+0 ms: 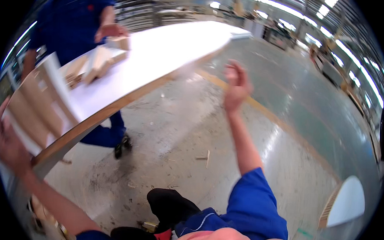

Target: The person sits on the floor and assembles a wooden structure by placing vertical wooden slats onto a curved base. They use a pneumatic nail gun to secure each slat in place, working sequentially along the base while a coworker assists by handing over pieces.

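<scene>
At the far left, my left hand rests with fingers stretched along the outer side of a box-like piece of brown boards with white sides, near the table's corner. How firmly it bears on the piece is hidden. My right hand is raised in the air over the floor, right of the table, its fingers loosely bent and apart; it is blurred and holds nothing visible. Several short wooden blocks lie on the white tabletop beyond the brown piece.
Across the table a person in blue workwear has a hand over the blocks. Small wood scraps lie on the grey floor. A white-faced panel with a curved edge is at lower right. A yellow line crosses the floor.
</scene>
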Available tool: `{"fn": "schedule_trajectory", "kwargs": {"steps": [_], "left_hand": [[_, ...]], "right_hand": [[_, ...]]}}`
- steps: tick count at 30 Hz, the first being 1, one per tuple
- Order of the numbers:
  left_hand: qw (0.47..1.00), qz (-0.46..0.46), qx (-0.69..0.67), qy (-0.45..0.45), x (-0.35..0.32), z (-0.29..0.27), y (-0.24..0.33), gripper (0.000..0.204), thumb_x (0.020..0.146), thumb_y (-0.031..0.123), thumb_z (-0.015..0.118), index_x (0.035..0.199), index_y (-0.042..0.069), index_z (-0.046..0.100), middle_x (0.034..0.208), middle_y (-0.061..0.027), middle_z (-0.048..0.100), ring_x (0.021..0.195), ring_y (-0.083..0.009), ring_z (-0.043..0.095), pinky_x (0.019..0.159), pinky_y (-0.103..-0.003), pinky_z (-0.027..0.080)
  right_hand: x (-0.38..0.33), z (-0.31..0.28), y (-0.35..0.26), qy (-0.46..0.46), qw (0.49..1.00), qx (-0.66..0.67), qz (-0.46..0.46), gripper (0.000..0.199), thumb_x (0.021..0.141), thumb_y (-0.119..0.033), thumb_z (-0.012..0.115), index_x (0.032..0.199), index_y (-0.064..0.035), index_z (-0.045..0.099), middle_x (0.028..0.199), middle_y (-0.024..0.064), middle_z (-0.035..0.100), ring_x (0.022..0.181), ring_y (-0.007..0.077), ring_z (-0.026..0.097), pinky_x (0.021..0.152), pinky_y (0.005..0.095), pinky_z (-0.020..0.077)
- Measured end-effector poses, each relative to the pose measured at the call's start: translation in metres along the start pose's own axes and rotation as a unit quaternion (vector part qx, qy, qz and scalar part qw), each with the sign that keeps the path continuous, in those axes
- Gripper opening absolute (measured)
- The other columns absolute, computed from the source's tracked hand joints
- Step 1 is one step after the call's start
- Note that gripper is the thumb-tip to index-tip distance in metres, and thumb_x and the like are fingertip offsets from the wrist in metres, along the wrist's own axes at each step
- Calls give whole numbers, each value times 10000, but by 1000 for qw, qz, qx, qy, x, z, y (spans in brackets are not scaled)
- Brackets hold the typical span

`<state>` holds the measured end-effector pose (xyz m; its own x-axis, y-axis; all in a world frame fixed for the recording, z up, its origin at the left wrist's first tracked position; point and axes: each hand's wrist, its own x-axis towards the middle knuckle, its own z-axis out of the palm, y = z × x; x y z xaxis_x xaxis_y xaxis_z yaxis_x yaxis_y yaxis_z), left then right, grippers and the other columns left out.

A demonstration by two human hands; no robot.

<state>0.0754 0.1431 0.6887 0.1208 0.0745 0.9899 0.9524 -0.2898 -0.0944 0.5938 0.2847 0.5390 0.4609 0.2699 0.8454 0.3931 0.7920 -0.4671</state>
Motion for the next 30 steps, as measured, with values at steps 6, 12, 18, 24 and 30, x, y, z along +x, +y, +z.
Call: {"fn": "schedule_trajectory", "kwargs": {"steps": [6,12,18,24,30], "left_hand": [[997,-14,26,72,7,16,35,204,903,50,624,1060,76,751,918,-97,701,895,-252,642,817,-367,516],[997,-27,31,69,7,-11,38,197,886,40,621,1037,55,747,864,-90,683,843,-234,615,724,-363,511],[996,-30,20,80,12,-10,40,180,872,54,627,1006,61,748,905,-95,720,912,-262,646,775,-379,539],[996,-28,26,79,9,-10,40,184,871,54,629,1009,57,751,918,-101,724,918,-262,649,784,-383,540],[996,-22,32,78,10,-10,42,193,880,42,624,1025,44,751,923,-103,719,896,-250,636,775,-375,526]], "right_hand": [[91,-195,170,220,890,147,370,389,1012,-144,582,1388,-50,544,1225,95,610,928,202,661,752,262,586],[79,-214,193,282,831,157,453,219,938,-216,626,1091,-59,620,1109,57,657,920,216,678,713,272,589],[109,-206,190,265,843,175,435,229,945,-193,622,1148,-89,629,1100,41,680,950,209,682,743,275,567],[118,-184,179,219,862,191,416,128,946,-187,633,1045,-110,658,1014,10,697,938,196,689,731,271,564],[103,-164,175,184,849,211,449,79,925,-181,654,992,-139,667,978,-12,706,910,177,684,712,255,546]]}}
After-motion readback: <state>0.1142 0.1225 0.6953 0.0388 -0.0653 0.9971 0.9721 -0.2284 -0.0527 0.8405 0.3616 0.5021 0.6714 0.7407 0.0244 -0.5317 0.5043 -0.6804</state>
